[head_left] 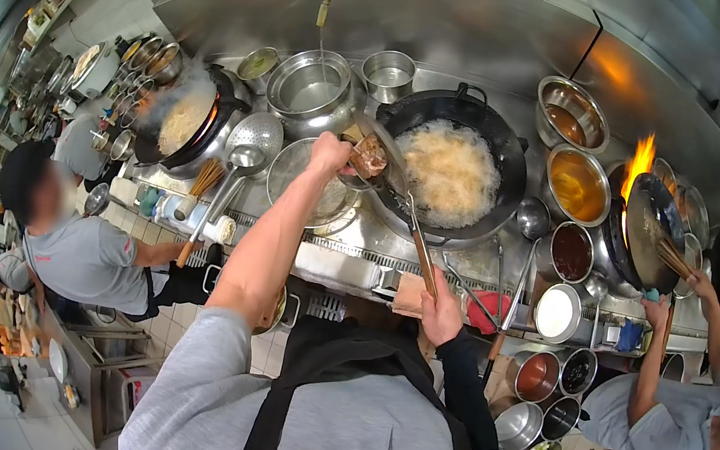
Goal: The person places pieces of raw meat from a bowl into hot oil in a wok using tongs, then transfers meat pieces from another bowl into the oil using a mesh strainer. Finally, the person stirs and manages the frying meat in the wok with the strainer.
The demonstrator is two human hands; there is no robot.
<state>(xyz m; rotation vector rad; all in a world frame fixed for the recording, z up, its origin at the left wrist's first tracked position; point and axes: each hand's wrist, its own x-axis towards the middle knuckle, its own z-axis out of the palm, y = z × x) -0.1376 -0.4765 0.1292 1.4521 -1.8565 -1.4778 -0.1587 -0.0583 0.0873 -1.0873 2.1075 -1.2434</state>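
Observation:
My right hand [440, 315] is closed around the wooden handle of a long metal skimmer [417, 235]. Its wide head reaches up and left to the near-left rim of a black wok [401, 105]. Pale golden food bubbles in hot oil [447, 173] inside the wok. My left hand [331, 156] is closed beside the skimmer's head, left of the wok. Next to its fingers is a brown, meat-like mass [369, 157]; what exactly the fingers grip is hidden. Below that hand, a round wire strainer [290, 179] lies over the counter.
Left are a large steel pot [306, 87], a perforated skimmer [255, 137] and a bamboo brush [201, 183]. Bowls of amber liquid [578, 185], dark sauce [571, 252] and white liquid [558, 312] stand right. One co-worker [666, 420] handles a flaming wok [648, 226]; another [92, 245] stands left.

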